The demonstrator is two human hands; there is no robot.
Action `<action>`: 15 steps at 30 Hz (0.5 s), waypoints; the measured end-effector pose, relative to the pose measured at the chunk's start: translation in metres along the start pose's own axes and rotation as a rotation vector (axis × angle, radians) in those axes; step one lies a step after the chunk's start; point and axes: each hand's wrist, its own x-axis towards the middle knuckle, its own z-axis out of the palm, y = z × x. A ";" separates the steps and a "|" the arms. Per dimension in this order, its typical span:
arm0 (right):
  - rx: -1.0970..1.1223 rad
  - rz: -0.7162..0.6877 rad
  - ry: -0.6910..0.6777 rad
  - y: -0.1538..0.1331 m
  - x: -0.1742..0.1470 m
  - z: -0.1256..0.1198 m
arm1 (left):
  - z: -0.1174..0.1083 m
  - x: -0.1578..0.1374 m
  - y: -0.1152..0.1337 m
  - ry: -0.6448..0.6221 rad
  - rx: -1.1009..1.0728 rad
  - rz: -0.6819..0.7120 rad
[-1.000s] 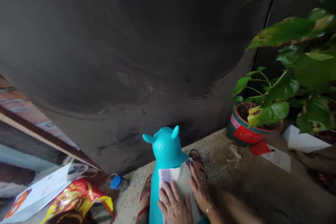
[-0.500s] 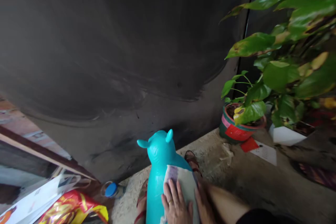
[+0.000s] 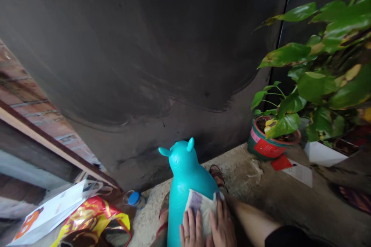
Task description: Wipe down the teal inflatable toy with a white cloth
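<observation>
Both hands, the left hand (image 3: 190,228) and right hand (image 3: 222,227), lie flat and side by side, pressing a soft, limp cloth (image 3: 203,204) onto the back of the smooth, likely light turquoise animal toy (image 3: 182,177), gripping nothing.

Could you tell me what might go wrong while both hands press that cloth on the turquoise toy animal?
The cloth lies on the rounded back of the turquoise toy animal, held only by the flat left hand and right hand, so it could slide off. The toy may tip or roll sideways under the pressure, toward the sandalled feet beside it. The blue-capped bottle nearby could be knocked if it does.
</observation>
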 end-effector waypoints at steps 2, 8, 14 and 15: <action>-0.254 -0.100 -0.070 -0.014 0.034 0.003 | -0.002 0.028 0.001 -0.032 -0.003 -0.021; -0.447 -0.066 -0.093 -0.048 0.085 0.007 | -0.010 0.075 0.005 -0.073 -0.002 -0.074; -0.414 -0.187 0.152 0.031 -0.045 0.024 | -0.007 -0.013 -0.012 -0.071 -0.047 -0.072; -0.397 -0.223 0.212 0.047 -0.068 0.028 | -0.006 -0.027 -0.014 -0.073 -0.043 -0.106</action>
